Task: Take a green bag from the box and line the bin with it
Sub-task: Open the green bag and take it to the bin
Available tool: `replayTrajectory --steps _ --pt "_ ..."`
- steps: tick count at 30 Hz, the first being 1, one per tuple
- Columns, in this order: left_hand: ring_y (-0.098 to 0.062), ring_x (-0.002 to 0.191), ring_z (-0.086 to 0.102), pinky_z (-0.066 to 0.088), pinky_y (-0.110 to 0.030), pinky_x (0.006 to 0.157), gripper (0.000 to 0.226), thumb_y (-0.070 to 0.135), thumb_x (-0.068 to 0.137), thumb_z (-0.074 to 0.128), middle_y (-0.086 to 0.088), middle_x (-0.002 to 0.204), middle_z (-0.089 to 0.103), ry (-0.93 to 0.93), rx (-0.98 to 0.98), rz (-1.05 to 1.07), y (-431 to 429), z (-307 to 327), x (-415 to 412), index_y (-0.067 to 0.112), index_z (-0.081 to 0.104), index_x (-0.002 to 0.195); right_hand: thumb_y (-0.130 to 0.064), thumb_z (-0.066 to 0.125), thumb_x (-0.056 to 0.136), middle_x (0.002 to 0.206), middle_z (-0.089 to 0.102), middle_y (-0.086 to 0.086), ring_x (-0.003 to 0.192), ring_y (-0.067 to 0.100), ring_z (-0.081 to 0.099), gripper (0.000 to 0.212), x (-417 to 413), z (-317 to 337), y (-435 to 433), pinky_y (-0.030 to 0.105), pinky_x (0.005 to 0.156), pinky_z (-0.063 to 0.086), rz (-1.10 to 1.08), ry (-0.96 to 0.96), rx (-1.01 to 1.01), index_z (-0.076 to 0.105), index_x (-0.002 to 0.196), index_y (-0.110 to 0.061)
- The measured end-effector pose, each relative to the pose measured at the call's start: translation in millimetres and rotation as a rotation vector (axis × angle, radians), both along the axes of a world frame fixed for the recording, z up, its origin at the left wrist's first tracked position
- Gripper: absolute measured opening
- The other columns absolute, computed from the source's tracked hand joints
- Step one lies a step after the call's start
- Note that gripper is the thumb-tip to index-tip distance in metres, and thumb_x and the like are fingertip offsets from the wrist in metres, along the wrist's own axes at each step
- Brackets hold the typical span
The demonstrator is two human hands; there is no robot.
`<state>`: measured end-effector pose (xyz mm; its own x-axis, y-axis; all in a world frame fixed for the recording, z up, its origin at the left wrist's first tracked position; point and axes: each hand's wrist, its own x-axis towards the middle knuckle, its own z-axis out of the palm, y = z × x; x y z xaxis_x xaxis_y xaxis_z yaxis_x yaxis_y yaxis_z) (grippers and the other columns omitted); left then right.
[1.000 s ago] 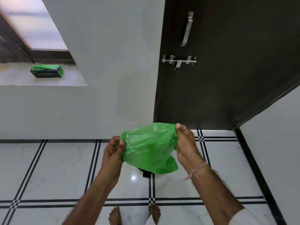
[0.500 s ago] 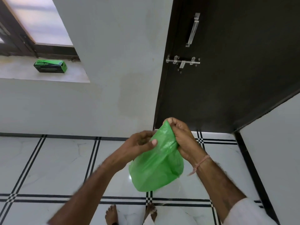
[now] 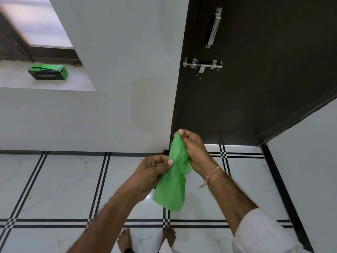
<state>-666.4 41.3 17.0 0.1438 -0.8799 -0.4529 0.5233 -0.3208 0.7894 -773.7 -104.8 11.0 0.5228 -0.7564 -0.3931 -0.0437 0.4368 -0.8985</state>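
We hold one green bag in mid-air above the tiled floor: right hand raised, pinching its top edge; left hand lower, thumb and fingers gripping its side. One green box rests on the window ledge, well apart.

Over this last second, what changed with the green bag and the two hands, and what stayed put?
The hands came together: a second ago they held the green bag spread wide. Now the right hand pinches its top edge high, the left hand grips it just below, and the bag hangs narrow and gathered. Neither hand let go. The box stays on the window ledge; no bin is clearly visible.
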Motion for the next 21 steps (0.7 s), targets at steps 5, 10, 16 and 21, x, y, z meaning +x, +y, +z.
replayTrajectory --steps 5,10,16,21 --pt "-0.029 0.081 0.075 0.061 -0.035 0.07 0.024 0.017 0.087 0.074 -0.022 0.094 0.077 -0.049 0.03 0.189 1 -5 -3 -0.005 0.074 0.098 -0.038 0.068 0.096 0.106 0.068 0.0 0.1 0.018 0.065 0.021 -4 -16 20 0.033 0.086 0.054 -0.239 0.296 -0.525 0.063 0.107 -0.021" --pt "-0.028 0.079 0.073 0.062 -0.04 0.074 0.023 0.019 0.083 0.079 -0.021 0.091 0.077 -0.162 0.007 0.309 1 -12 -5 0.0 0.074 0.093 -0.052 0.07 0.09 0.085 0.072 0.003 0.075 0.02 0.064 0.041 -16 6 62 0.024 0.063 0.052 -0.097 0.171 -0.154 0.068 0.092 -0.011" --pt "-0.03 0.081 0.072 0.062 -0.043 0.076 0.035 0.023 0.078 0.081 -0.021 0.091 0.075 -0.158 0.023 0.268 1 -24 -8 -0.004 0.069 0.095 -0.04 0.077 0.088 0.107 0.079 0.01 0.09 0.017 0.073 0.031 -18 6 64 0.028 0.07 0.056 0.042 0.08 0.192 0.078 0.1 -0.012" --pt "-0.033 0.083 0.07 0.062 -0.044 0.073 0.033 0.025 0.088 0.072 -0.023 0.095 0.072 -0.008 0.052 0.279 3 -35 -4 -0.005 0.066 0.098 -0.033 0.074 0.091 0.101 0.077 0.008 0.093 0.019 0.07 0.03 -12 -5 64 0.032 0.072 0.061 -0.004 0.079 0.264 0.075 0.106 -0.007"
